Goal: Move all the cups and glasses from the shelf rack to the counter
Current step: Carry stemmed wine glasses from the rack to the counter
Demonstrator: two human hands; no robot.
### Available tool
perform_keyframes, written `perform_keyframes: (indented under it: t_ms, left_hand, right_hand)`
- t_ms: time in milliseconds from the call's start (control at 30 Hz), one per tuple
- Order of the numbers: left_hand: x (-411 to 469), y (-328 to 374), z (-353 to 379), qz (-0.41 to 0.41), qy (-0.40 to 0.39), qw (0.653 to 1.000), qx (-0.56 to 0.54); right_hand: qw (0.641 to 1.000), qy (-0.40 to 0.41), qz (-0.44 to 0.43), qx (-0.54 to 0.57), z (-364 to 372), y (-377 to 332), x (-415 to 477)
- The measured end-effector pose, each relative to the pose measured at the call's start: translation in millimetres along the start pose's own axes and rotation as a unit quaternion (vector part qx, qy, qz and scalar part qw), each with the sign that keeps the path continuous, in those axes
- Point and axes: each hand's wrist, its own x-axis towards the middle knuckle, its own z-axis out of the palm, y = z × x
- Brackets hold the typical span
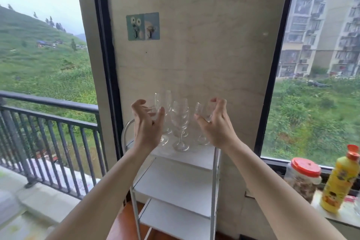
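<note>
Stemmed glasses (180, 117), upright, clustered on the top shelf of the white rack (215, 181). At its left edge, left hand (148, 124), fingers spread and curved beside one glass; at the right edge, right hand (216, 124) likewise. Contact unclear.

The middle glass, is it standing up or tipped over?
Standing up. The middle glass sits on its round foot on the top shelf, bowl above the stem.
</note>
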Motion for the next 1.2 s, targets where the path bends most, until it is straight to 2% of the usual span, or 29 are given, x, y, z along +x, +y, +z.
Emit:
perform_keyframes:
  t_ms: [233, 333, 467, 567, 667, 800, 900, 1067, 1200]
  left_hand:
    - [-1.0, 45.8, -30.9, 0.063, 0.084, 0.992, -0.071]
    - [-11.4, 60.7, -38.7, 0.092, 0.079, 0.986, -0.111]
    - [-46.5, 66.6, -31.8, 0.066, 0.073, 0.983, -0.155]
    - [-86.8, 64.5, -14.7, 0.054, 0.038, 0.978, -0.2]
    - [-132.8, 60.8, 10.4, 0.007, -0.026, 0.966, -0.259]
    - [-187.6, 77.4, 43.6, -0.029, -0.087, 0.955, -0.281]
    - [-219.5, 107.3, 63.6, -0.039, -0.143, 0.94, -0.307]
    - [-274.7, 185.6, 82.7, -0.002, -0.221, 0.909, -0.352]
    - [-346.9, 262.2, 87.4, 0.025, -0.284, 0.875, -0.392]
  right_hand:
    - [0.987, 0.104, -0.061, 0.104, -26.8, -48.0, -10.7]
    - [0.977, 0.137, -0.083, 0.14, -38.5, -59.7, -25.4]
    - [0.967, 0.185, -0.085, 0.154, -54.2, -42.2, -60.6]
    - [0.962, 0.22, -0.065, 0.146, -65.2, -10.8, -97.3]
    - [0.964, 0.238, -0.019, 0.117, -81.2, 21.4, -144.8]
    - [0.961, 0.256, 0.05, 0.089, -112.8, 47.1, -208.4]
    - [0.952, 0.289, 0.073, 0.067, -149.9, 47.2, -247.5]
    - [0.924, 0.372, 0.09, 0.016, -231.9, 24.6, -319.9]
    - [0.904, 0.414, 0.096, -0.035, -302.5, -1.9, -416.1]
